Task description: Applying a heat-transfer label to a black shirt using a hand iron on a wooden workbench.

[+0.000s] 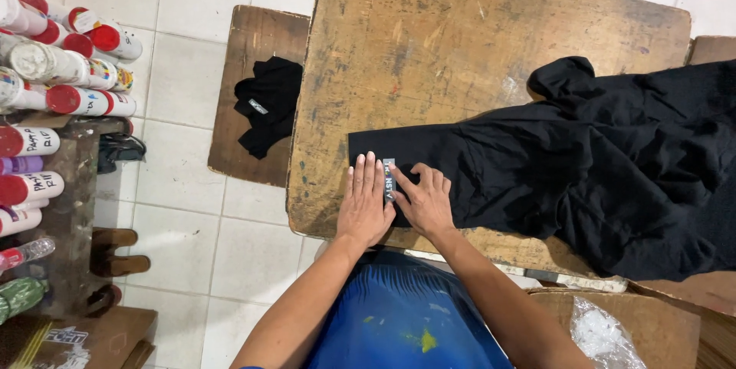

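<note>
A black garment (pixel 583 154) lies spread across a worn wooden table (pixel 460 47), its left end near the table's front edge. A small grey label (pixel 389 180) sits on that left end. My left hand (pixel 365 202) lies flat on the cloth, fingers together, just left of the label. My right hand (pixel 424 199) presses on the cloth right of the label, its fingertips touching the label's edge. Neither hand grips anything.
A second folded black garment (pixel 266 102) rests on a low wooden bench (pixel 245 147) to the left. Several spray cans with red caps (pixel 54 70) fill a shelf at far left. A clear plastic bag (pixel 606 334) lies on a cardboard box at lower right.
</note>
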